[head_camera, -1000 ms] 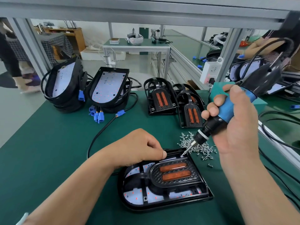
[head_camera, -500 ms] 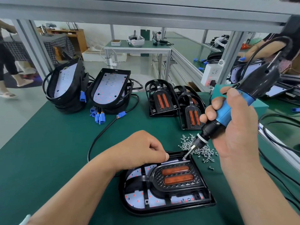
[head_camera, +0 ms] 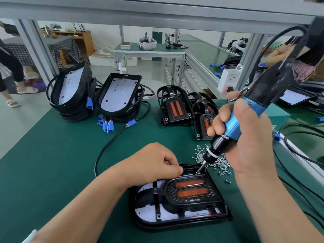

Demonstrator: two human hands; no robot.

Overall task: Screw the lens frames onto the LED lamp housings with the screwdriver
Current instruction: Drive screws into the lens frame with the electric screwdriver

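At the green bench (head_camera: 52, 163), my right hand (head_camera: 250, 142) has its fingers wrapped round the blue screwdriver (head_camera: 233, 123), tip on the far corner of the lens frame (head_camera: 192, 200) seated in the LED lamp housing (head_camera: 175, 225); my left hand (head_camera: 152, 163), fingers curled, rests on its far edge.

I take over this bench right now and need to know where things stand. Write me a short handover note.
Right hand grips the blue-and-black electric screwdriver, its bit down on the far right corner of the black lens frame with two orange lenses.
Left hand, fingers curled, rests on the far edge of the black LED lamp housing; whether it holds anything is hidden.
Done: frame seated in housing on the green mat.
Left: finish this screw; other corners unclear. Silver screws lie beside the housing; spare frames and open stacked housings at the back.
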